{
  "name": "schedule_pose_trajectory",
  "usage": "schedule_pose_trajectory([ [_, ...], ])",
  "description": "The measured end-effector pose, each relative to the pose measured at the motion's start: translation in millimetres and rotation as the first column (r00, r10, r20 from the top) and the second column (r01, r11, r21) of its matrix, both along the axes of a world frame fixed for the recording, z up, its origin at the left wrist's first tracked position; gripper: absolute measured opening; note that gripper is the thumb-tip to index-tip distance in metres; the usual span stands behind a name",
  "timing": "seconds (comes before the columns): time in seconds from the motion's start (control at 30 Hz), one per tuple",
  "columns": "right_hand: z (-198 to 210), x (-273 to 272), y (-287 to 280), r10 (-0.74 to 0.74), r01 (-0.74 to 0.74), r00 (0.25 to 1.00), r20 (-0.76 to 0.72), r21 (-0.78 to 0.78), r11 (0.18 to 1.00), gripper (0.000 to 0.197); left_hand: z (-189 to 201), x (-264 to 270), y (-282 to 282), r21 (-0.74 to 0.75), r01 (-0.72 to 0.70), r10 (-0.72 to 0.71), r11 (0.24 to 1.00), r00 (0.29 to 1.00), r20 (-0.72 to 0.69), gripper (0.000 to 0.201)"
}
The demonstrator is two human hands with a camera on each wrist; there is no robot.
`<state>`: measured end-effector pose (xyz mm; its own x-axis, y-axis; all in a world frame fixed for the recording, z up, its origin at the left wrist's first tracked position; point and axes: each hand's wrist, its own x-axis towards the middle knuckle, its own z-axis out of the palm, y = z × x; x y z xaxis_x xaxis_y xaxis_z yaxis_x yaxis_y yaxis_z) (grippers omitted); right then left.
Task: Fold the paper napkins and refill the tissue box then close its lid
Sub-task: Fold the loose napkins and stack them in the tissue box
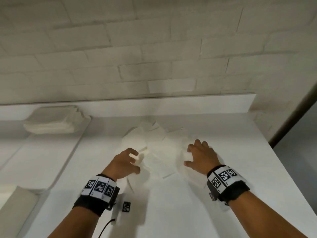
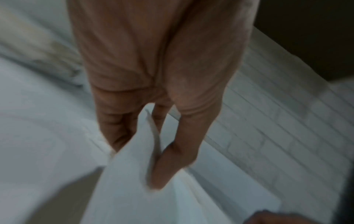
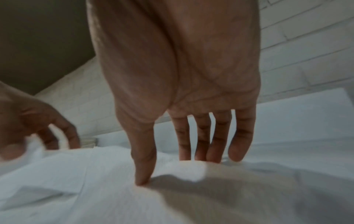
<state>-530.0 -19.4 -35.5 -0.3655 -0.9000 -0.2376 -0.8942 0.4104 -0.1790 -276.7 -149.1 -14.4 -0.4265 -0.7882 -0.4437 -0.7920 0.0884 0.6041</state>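
Napkins [image 1: 159, 150], loose and overlapping, lie in a scattered pile mid-worktop [image 1: 171, 212]; sheets fan out at mixed angles toward the brick wall [image 1: 154, 48], so the pile has no single long axis. Left hand [image 1: 126, 162] sits on the pile's left edge, thumb and fingers pinching one napkin [image 2: 134, 174] by its edge; the left wrist view shows that sheet hanging from the pinch, its long side running away from the fingers [image 2: 114, 128]. Right hand [image 1: 202, 156] is on the pile's right side, fingers spread and straight, thumb [image 3: 143, 166] and fingertips [image 3: 237, 148] pressing down into the paper, nothing gripped. Left of the pile, well apart: a neat stack of folded napkins [image 1: 54, 121] on a white tray [image 1: 42, 169], near the raised back ledge [image 1: 171, 105]. Bare worktop lies near side of the pile, apart from a small marker tag [image 1: 126, 206] and a cable [image 1: 106, 227] by the left wrist. Worktop's right edge [image 1: 283, 169] runs close past the right hand. No tissue box in view.
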Motion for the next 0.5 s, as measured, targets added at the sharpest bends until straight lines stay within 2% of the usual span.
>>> schedule_pose_trajectory([
  [0.07, 4.0, -2.9, -5.4, 0.017, -0.017, 1.000, -0.013, 0.015, 1.000, 0.042, 1.8, 19.0, 2.3, 0.102, -0.014, 0.012, 0.995, 1.000, 0.025, 0.047],
  [0.17, 16.3, -3.9, -8.2, 0.047, -0.047, 0.999, 0.010, 0.026, 0.999, 0.017, 8.0, 47.8, 10.9, 0.131, -0.035, 0.035, 0.991, 0.999, 0.007, 0.032],
  [0.23, 30.6, -0.9, -6.3, 0.056, -0.056, 0.998, 0.031, 0.000, 0.998, 0.008, 16.7, 63.0, 19.2, 0.146, -0.061, 0.066, 0.987, 0.997, -0.030, 0.019],
  [0.3, 47.8, 0.8, -1.4, 0.048, -0.035, 0.988, 0.146, -0.089, 0.995, 0.007, 26.6, 74.7, 28.6, 0.196, -0.109, 0.126, 0.975, 0.989, -0.079, 0.010],
  [0.33, 55.9, 0.8, 2.5, 0.055, -0.014, 0.962, 0.268, -0.153, 0.988, 0.010, 31.3, 79.1, 33.3, 0.237, -0.137, 0.169, 0.962, 0.978, -0.120, 0.007],
  [0.4, 73.8, 4.1, 14.4, 0.122, 0.042, 0.824, 0.553, -0.275, 0.960, 0.019, 35.5, 85.9, 42.8, 0.325, -0.191, 0.270, 0.926, 0.937, -0.221, 0.013],
  [0.47, 91.0, 15.8, 28.6, 0.231, 0.039, 0.615, 0.754, -0.322, 0.946, 0.035, 35.0, 88.3, 54.5, 0.414, -0.204, 0.354, 0.887, 0.876, -0.327, 0.030],
  [0.5, 97.2, 23.7, 35.0, 0.280, 0.014, 0.518, 0.808, -0.336, 0.942, 0.043, 32.9, 87.5, 61.0, 0.455, -0.209, 0.401, 0.865, 0.833, -0.380, 0.040],
])
